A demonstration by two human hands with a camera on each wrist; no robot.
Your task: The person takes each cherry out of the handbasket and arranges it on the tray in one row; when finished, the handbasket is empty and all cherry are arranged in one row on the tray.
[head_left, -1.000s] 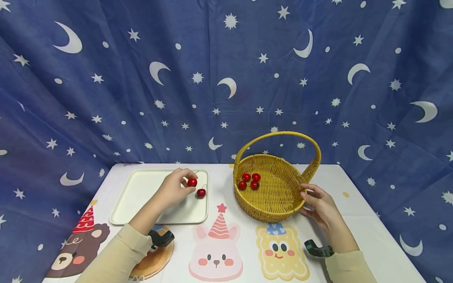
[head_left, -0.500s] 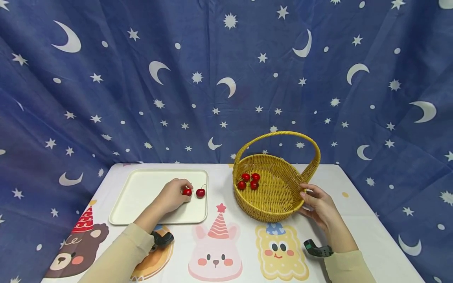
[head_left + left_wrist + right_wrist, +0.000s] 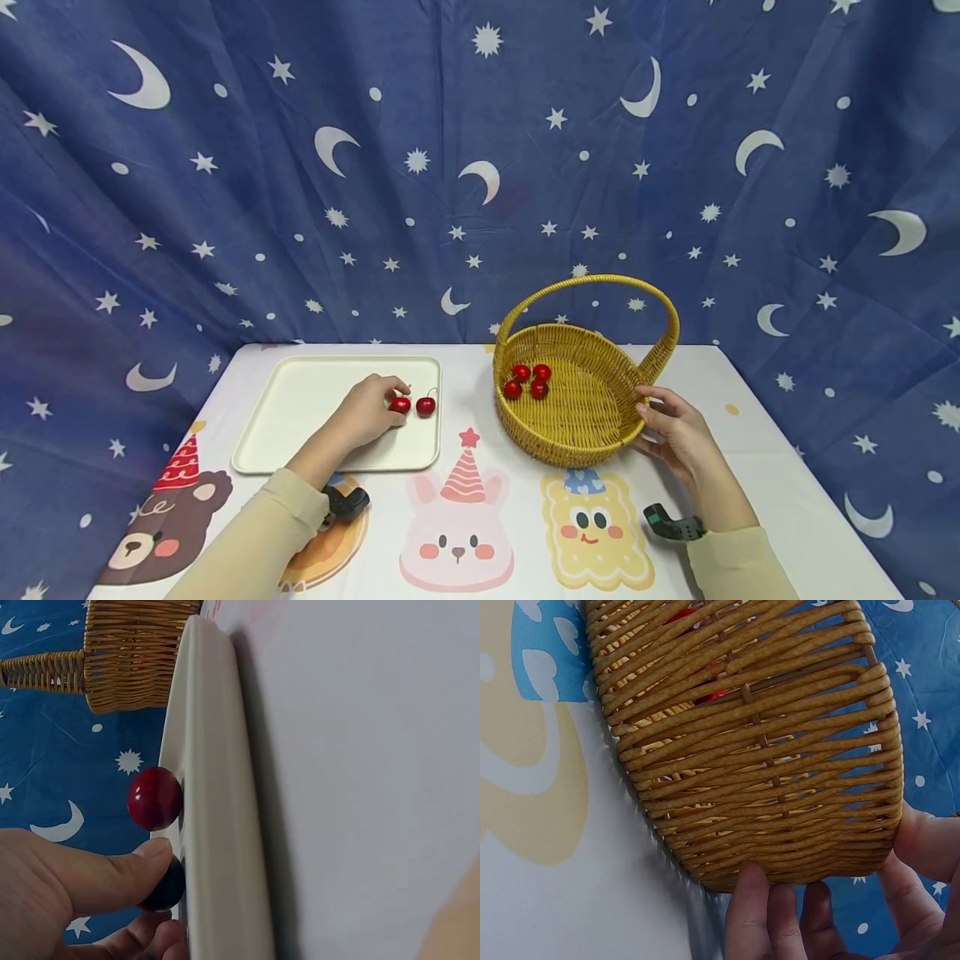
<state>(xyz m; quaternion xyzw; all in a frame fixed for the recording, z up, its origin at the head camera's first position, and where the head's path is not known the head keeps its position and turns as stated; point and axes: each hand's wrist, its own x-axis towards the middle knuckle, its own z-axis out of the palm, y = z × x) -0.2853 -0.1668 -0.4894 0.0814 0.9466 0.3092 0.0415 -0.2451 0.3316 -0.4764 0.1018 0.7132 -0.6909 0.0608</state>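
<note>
Thumb and fingers of my left hand (image 3: 363, 412) pinch a red cherry (image 3: 401, 405) low over the right part of the cream tray (image 3: 303, 404); the left wrist view shows the thumb on its side. Just right of it lies a second cherry (image 3: 426, 407) with a curved stem, also on the tray. My right hand (image 3: 678, 433) grips the right side of a yellow wicker basket (image 3: 532, 429), thumb at the rim and fingers against the outer wall (image 3: 772, 802). Inside the basket, several red cherries (image 3: 539, 389) sit grouped at the left.
The basket's tall arched handle (image 3: 588, 281) rises above its opening. A white cloth with cartoon prints (image 3: 457, 542) covers the table. Behind it hangs a blue curtain (image 3: 420, 208) with moons and stars. A black wrist device (image 3: 345, 502) sits on the left wrist.
My left hand has come down and nearer with the pinched cherry, beside the other one on the tray. My right hand and the basket have stayed in place.
</note>
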